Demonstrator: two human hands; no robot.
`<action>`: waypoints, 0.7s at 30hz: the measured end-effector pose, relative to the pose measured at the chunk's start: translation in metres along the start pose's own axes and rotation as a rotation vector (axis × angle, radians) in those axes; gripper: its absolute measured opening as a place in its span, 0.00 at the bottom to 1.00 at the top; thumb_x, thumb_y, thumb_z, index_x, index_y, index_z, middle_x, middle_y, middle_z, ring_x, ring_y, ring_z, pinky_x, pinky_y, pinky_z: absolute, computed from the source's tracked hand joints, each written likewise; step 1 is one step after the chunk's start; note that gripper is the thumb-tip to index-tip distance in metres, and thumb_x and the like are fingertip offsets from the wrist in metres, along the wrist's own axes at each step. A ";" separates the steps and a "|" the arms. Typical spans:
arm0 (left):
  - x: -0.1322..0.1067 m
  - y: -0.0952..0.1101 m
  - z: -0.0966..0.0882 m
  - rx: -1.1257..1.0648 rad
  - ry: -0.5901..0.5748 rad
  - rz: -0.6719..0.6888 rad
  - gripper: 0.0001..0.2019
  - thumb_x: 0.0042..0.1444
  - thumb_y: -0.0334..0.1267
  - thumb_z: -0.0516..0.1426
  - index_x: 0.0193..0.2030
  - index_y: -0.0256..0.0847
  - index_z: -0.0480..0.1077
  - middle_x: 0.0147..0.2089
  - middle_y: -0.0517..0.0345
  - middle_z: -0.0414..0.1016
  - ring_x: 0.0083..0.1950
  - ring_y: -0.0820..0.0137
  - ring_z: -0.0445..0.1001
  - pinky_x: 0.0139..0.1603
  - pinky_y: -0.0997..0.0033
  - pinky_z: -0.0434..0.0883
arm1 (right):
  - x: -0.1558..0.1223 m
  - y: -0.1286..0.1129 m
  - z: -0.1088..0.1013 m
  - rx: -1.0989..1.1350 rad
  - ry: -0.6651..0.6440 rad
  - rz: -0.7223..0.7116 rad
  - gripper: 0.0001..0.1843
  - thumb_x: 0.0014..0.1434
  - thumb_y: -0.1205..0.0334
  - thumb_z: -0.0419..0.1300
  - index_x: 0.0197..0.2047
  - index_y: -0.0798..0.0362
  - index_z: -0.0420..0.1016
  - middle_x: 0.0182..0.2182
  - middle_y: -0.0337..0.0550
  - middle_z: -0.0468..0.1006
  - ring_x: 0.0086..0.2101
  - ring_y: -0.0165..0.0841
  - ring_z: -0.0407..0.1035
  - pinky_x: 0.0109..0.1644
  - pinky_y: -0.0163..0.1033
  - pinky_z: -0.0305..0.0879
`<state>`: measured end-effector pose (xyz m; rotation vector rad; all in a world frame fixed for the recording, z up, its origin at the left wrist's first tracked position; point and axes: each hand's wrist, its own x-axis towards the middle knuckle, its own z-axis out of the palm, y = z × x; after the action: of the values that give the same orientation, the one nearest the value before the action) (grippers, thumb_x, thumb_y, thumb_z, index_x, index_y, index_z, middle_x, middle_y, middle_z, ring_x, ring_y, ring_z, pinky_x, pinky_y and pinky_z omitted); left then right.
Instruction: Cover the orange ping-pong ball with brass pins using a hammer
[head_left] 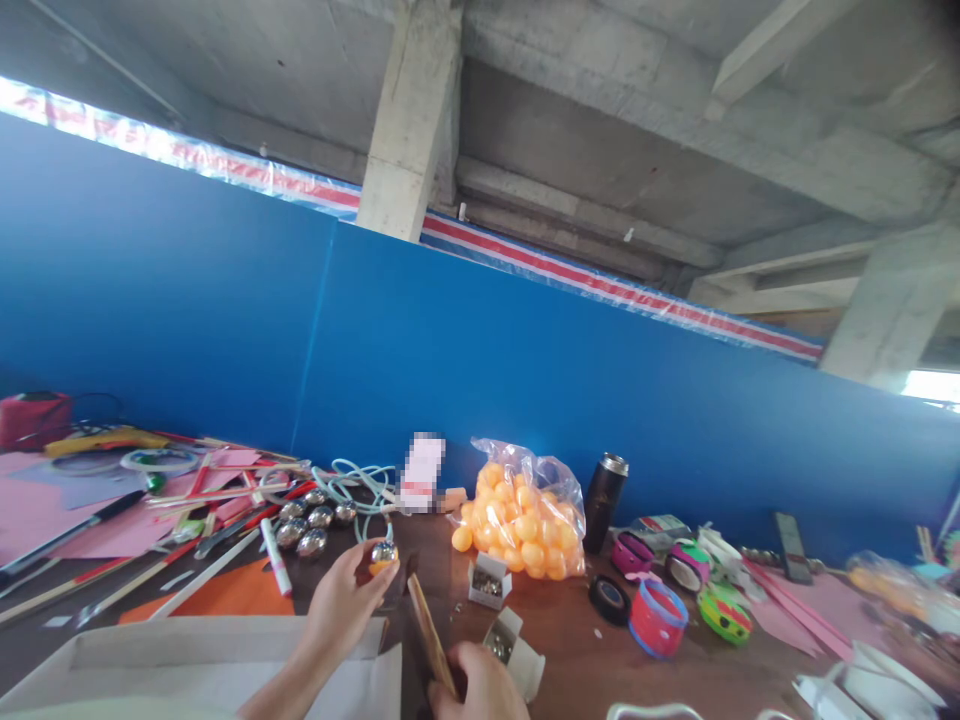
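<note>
Two hands are at work over the dark surface [559,632], and both are occupied. The left hand [341,602] has thumb and fingertips closed on a shiny ball [384,554], silvery on top and orange below; it is raised just beyond the flat white cardboard [187,652], and the pinch from below and the side appears chosen to leave the ball's upper face exposed. The right hand [480,685], partly cut off by the lower edge of view, is wrapped around the near end of a wooden stick [427,630], whose far end points up towards the ball; gripping it low presumably leaves its length free. What the far end carries, if anything, I cannot tell. One small white box [491,600] stands open with metallic pieces inside; another box [529,668] lies tilted, flaps spread, beside the right hand, an arrangement that seems meant for easy reach. Orange balls [525,525] are gathered in a clear plastic bag [576,505], likely because loose ones roll; one rests at its left edge. Several silver balls [319,516] sit grouped beyond the left hand, near a white marker [276,560], probably for the same reason.
</note>
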<state>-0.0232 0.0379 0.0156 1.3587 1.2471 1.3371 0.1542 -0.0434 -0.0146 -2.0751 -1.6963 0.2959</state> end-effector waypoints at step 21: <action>0.000 -0.003 0.000 0.028 -0.022 0.016 0.23 0.44 0.49 0.58 0.45 0.38 0.67 0.33 0.56 0.78 0.31 0.65 0.77 0.26 0.73 0.74 | 0.000 -0.005 -0.022 0.138 0.083 -0.152 0.08 0.52 0.66 0.54 0.31 0.48 0.75 0.30 0.40 0.77 0.33 0.33 0.72 0.35 0.31 0.64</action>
<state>-0.0235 0.0387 0.0129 1.4022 1.2466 1.3169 0.1591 -0.0473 0.0066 -1.8242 -1.7214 0.2667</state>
